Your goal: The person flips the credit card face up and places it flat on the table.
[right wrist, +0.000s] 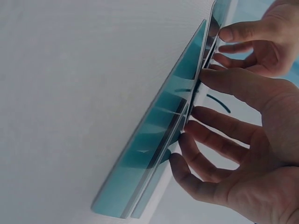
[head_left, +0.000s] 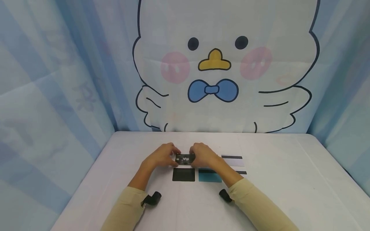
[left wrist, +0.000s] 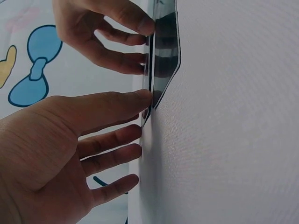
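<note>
Left hand (head_left: pixel 162 156), 9 o'clock, right hand (head_left: pixel 203 156), 3 o'clock, pinch one Vip card (head_left: pixel 185 159); one black card (head_left: pixel 183 175), 6; one teal card (head_left: pixel 209 177), 4.

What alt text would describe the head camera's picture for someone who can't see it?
A left hand and right hand hold a dark Vip card by its ends at a white table. Nearer the camera lie a black card and a teal card; a cartoon bird fills the curtain behind.
</note>
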Available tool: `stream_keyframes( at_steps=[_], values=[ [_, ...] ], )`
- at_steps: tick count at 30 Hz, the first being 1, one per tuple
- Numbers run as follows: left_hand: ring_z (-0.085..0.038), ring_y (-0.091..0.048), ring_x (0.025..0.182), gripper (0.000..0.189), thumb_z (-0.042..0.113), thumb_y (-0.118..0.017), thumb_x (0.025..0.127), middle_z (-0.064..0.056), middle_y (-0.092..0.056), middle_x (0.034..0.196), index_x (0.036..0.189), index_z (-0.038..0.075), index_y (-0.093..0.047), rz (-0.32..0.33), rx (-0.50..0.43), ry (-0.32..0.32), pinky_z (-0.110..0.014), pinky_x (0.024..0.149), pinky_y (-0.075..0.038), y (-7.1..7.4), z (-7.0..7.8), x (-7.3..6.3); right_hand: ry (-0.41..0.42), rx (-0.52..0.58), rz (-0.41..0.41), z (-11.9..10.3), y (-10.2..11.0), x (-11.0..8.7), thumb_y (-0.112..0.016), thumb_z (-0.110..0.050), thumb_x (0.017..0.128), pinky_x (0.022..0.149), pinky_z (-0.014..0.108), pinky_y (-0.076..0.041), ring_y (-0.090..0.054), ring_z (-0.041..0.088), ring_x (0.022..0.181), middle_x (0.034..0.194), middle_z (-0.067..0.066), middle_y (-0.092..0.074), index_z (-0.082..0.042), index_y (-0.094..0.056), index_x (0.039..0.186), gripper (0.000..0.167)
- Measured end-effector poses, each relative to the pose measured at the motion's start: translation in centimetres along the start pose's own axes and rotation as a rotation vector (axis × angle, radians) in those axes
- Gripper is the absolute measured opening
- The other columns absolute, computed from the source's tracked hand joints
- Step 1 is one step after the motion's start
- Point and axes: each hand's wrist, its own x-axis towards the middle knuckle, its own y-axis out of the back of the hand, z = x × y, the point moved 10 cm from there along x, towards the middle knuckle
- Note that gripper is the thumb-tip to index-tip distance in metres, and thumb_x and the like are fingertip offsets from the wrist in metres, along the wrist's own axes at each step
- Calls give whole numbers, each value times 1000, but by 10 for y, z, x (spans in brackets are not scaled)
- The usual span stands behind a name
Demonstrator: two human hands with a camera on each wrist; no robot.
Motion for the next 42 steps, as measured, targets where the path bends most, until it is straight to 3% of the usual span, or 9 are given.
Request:
stream_keyframes(
  at_steps=[15,30,36,42],
  values=[
    [-23,-60,106,42,12,-88,82,-5,-67,112,122,14,-74,4,42,20,-42,97,-54,2,1,-5,-1,0,24,-1,3,-9,-85,-14,83,97,46,-55,-62,25,104,118,12,-67,-3,-69,127,47],
    [-17,-61,87,38,11,-87,84,-2,-69,99,119,9,-74,-77,27,17,-33,78,-56,2,18,-24,51,27,-8,-22,3,-33,-84,-16,84,87,45,-57,-63,20,89,106,10,-74,-3,-75,116,37],
    [-17,-61,89,38,12,-88,82,-2,-69,101,118,11,-75,-115,30,24,-35,80,-55,-3,20,-30,27,18,-28,-22,1,-38,-87,-15,80,92,47,-57,-68,22,98,111,10,-76,-3,-75,119,42],
    [-17,-62,92,42,11,-89,81,-3,-71,104,121,9,-75,-140,37,37,-38,84,-56,-7,26,-34,19,7,-58,-23,-2,-40,-91,-14,76,87,45,-57,-67,21,90,107,9,-76,-3,-75,115,44]
  ],
)
